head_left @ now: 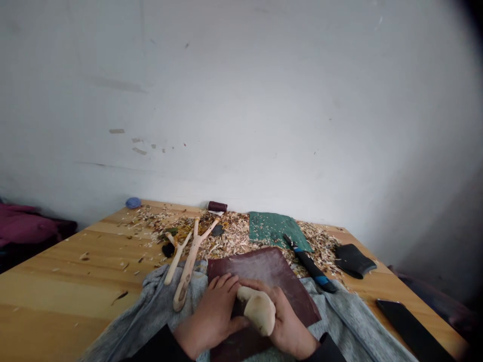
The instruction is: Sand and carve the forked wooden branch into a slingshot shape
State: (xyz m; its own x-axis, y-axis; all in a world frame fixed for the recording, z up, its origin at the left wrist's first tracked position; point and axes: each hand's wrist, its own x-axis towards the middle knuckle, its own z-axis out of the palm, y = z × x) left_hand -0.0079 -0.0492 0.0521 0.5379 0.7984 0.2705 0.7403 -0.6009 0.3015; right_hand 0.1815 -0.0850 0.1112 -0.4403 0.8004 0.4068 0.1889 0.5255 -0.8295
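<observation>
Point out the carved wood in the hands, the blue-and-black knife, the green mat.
carved wood (pixel 259 312), head view, rounded end.
blue-and-black knife (pixel 311 265), head view, black middle.
green mat (pixel 273 230), head view, centre.

Soft, even, shadowless light falls across the pale wall (pixel 241 100), while the far right corner fades to black and the edges bow.

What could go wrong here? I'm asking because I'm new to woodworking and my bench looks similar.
The dark red sheet lies on a rumpled grey cloth, so it may slide under the pressure of the left hand and right hand on the pale wooden piece. If the piece slips, a hand could also strike the blue-banded black knife lying just beyond the sheet's right side.
</observation>
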